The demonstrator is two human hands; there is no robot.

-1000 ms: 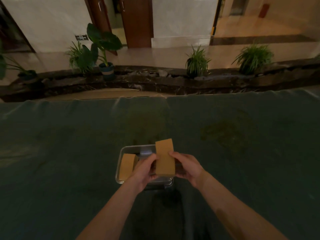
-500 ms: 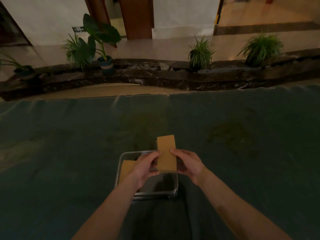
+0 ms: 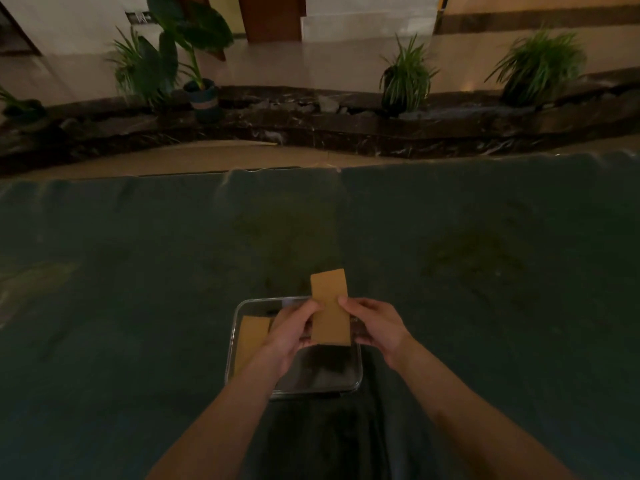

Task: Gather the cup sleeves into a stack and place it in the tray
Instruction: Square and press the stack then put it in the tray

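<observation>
Both hands, left hand (image 3: 294, 332) and right hand (image 3: 375, 327), pinch the sleeve stack (image 3: 329, 308) upright, probably squaring edges; tray (image 3: 356, 382) right below, another sleeve (image 3: 251, 336) beside the left.

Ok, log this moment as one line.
left hand: on sleeve stack | right hand: on sleeve stack | stack: upright over tray | another sleeve: in tray, left side

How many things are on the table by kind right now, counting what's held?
Brown cup sleeves: 2, one held upright in both hands, one lying in the tray; either could be several stacked, I cannot tell.
Metal tray: 1.
Total: 3.
</observation>
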